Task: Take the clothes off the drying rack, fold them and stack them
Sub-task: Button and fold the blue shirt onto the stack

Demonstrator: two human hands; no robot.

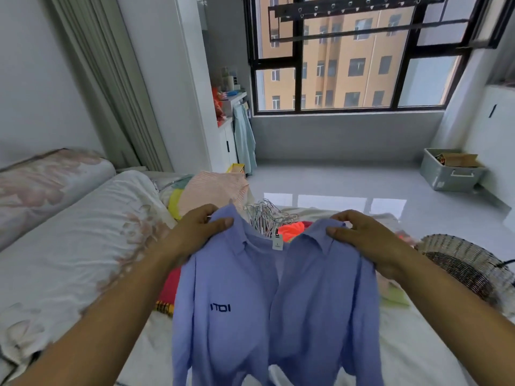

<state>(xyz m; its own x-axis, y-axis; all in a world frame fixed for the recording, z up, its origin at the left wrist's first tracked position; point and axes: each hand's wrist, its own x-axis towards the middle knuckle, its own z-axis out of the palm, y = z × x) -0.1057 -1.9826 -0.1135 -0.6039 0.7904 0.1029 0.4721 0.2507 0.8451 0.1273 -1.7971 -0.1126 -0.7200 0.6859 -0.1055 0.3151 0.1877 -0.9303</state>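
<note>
Left hand (204,229) and right hand (359,232) pinch the shirt (276,302) by its shoulders over the bed (418,344); folding begins; next, lay it flat.

One head-worn wide-angle view (edges bowed), facing forward and down, close above the blue shirt (237,288), window (348,65) far ahead.

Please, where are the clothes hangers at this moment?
The white hangers lie heaped on the bed, at the centre of the head view, just behind the collar of the blue shirt, between the pink striped garment and the orange cloth.
</note>
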